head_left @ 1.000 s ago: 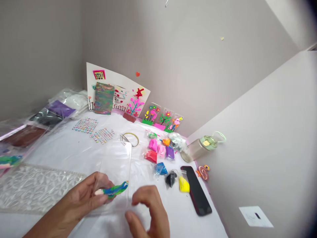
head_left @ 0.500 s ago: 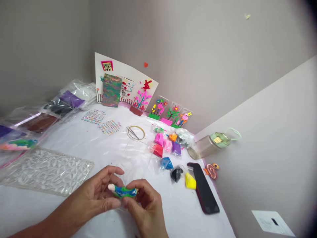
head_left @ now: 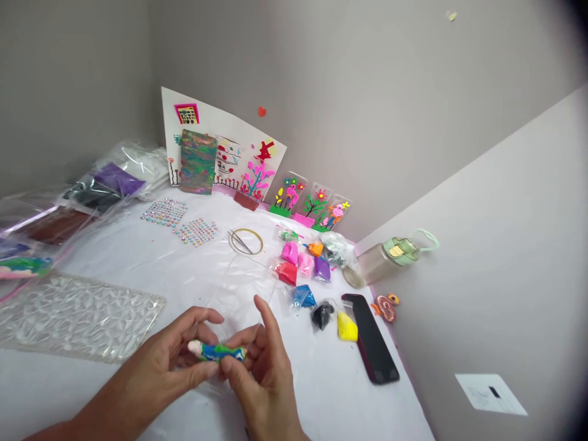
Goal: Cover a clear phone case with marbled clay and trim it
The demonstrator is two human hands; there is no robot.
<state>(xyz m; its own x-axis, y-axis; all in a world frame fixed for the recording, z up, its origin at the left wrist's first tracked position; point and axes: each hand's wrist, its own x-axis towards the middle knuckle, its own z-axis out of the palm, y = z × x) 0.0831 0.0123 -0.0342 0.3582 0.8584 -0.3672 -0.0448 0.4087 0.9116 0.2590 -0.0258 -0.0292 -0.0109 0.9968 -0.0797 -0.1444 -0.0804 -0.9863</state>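
Note:
A short roll of blue, green and white clay (head_left: 217, 351) lies between my two hands, low in the view. My left hand (head_left: 177, 352) curls round its pale left end, thumb along the underside. On the right end, my right hand (head_left: 261, 367) pinches it with the thumb against curled fingers, while the index finger points up. Clear plastic film (head_left: 234, 288) spreads behind and around the clay; its lower part is hidden by my hands.
Clay packets, among them a red one (head_left: 286, 273) and a yellow one (head_left: 346, 326), lie right of centre near a black phone (head_left: 374, 343) and a bottle (head_left: 383, 260). A clear textured sheet (head_left: 82, 315) is at left. Tweezers (head_left: 243, 242) and gem stickers (head_left: 197, 233) lie behind.
My right index finger has lifted off the clay and now points up. The whole scene has shifted slightly left and up in the view.

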